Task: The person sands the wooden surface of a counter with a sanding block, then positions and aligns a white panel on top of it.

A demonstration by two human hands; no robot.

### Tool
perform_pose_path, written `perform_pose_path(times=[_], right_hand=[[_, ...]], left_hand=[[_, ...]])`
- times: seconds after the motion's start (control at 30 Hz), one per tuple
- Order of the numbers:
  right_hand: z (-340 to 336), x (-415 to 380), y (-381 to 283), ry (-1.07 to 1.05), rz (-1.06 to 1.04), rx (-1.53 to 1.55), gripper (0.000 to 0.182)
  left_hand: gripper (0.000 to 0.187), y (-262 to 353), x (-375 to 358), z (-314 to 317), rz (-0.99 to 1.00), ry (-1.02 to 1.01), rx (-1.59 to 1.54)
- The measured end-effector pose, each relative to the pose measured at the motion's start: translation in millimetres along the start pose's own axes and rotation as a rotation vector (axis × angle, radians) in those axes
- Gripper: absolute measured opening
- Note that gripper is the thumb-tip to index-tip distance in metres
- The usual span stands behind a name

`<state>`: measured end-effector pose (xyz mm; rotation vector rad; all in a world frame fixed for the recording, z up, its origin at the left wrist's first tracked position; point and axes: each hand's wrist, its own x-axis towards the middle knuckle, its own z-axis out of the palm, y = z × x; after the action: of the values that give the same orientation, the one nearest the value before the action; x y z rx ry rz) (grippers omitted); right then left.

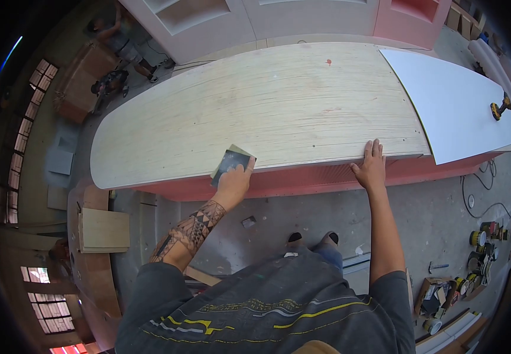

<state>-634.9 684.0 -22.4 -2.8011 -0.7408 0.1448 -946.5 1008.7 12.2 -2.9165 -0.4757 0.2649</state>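
My left hand [235,182] grips a dark, dusty sheet of sandpaper [230,163] with a pale greenish layer showing behind it. The sandpaper rests at the near edge of a long, curved plywood top [237,106]. My fingers lie over it, partly hiding it. Farther right, my right hand [372,165] is open, its fingers spread flat on the same near edge and its thumb apart. Below that edge runs the pink side [302,183] of the counter.
A white sheet [450,106] covers the top's right end, with a cordless drill [500,107] on it. Cables [484,184], paint cans [477,238] and an open box [435,297] lie on the floor at right. Plywood pieces [105,230] are at left. Two people [126,47] are at the back left.
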Motion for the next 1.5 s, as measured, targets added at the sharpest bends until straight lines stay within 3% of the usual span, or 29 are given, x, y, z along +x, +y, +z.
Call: perform_pose_path(times=[0.13,0.23,0.4,0.6,0.67,0.8,1.0,1.07,1.1,1.2,1.33,1.5], right_hand=[[0,1,-2,0.011,0.007,-0.012,0.107],[-5,1,-2,-0.02,0.01,0.002,0.106],[0,-1,0,0.002,-0.004,-0.008,0.109],[3,0,-11,-0.012,0.019,-0.091,0.113],[1,1,-8,-0.007,0.004,-0.111,0.114],[1,1,-7,-0.018,-0.014,-0.12,0.117],[-4,4,-8,-0.051,-0.005,-0.163,0.119],[-6,6,0,-0.072,-0.048,-0.119,0.12],[-8,7,4,-0.075,-0.08,-0.106,0.12],[-7,8,12,-0.068,-0.115,-0.081,0.121],[-10,13,12,-0.09,-0.108,-0.087,0.123],[-11,15,14,-0.095,-0.155,-0.088,0.123]], left_hand=[[0.071,-24,26,2,-0.012,0.163,0.048],[0.07,-17,29,2,-0.061,0.09,0.006],[0.066,-9,-1,-9,0.038,0.041,-0.011],[0.065,-5,26,-8,-0.128,0.118,-0.032],[0.073,15,7,-4,-0.101,0.056,-0.088],[0.069,14,-5,-3,-0.067,0.105,-0.096],[0.067,10,15,-3,-0.187,0.108,-0.106],[0.067,20,-10,-3,-0.096,0.179,-0.081],[0.068,22,-17,-7,-0.113,0.074,-0.157],[0.069,12,-6,-1,-0.108,0.17,-0.06],[0.063,8,21,0,-0.216,0.144,-0.088],[0.065,23,-14,-5,-0.132,0.099,-0.153]])
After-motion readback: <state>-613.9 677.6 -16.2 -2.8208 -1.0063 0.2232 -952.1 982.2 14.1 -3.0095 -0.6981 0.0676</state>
